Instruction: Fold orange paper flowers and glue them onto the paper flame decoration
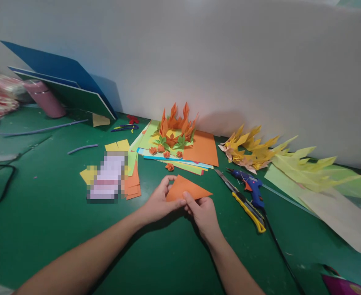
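A piece of orange paper (pixel 188 188), folded to a triangle, is held just above the green table between my two hands. My left hand (pixel 160 200) grips its left side, thumb along the lower edge and fingers behind. My right hand (pixel 203 211) pinches the lower edge near the middle, its thumb on top and its other fingers underneath. Beyond them stands an orange folded-paper crown (pixel 179 127) with green leaves. Small orange paper roses (pixel 166 154) lie in front of the crown, and a single rose (pixel 169 167) rests nearest my hands.
To the right lie a yellow utility knife (pixel 248 211), a blue glue gun (pixel 251 186) with its cord, and yellow paper leaf crowns (pixel 248 147). Orange paper pieces (pixel 132 188) and a blurred-out phone-like object (pixel 108 176) are left. A pink bottle (pixel 45 98) stands by leaning boards (pixel 60 78).
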`<state>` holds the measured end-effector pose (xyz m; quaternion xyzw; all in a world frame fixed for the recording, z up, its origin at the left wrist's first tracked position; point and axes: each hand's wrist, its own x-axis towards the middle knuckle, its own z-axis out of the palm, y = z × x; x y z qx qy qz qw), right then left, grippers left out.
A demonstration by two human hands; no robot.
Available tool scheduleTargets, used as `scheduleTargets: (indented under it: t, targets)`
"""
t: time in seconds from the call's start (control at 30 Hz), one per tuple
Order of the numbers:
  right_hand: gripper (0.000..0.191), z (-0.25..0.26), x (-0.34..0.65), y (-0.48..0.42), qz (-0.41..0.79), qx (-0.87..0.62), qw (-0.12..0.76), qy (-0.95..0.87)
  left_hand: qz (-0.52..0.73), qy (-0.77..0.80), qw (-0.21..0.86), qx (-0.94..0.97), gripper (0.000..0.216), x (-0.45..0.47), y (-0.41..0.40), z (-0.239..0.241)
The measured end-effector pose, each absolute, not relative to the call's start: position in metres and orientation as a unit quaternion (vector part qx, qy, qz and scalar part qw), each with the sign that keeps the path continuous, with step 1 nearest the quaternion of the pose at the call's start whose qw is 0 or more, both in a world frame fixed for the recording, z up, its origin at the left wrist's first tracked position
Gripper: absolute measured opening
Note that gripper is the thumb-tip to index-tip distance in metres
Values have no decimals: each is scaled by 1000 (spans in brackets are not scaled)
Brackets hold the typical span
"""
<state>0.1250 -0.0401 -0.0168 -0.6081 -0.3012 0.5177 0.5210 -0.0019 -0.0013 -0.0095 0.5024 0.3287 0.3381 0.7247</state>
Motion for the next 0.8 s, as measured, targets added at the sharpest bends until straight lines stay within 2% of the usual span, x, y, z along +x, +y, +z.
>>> scheduleTargets:
  t: [0.4,0.8]
  targets:
    - [51,-22,124,-40,488,-613,521,-338,325,386,692,516,51,-2,-2,-11]
    - [38,-11,118,-44,461,-594,522,-403,275,449,663,532,48,-31,-4,5]
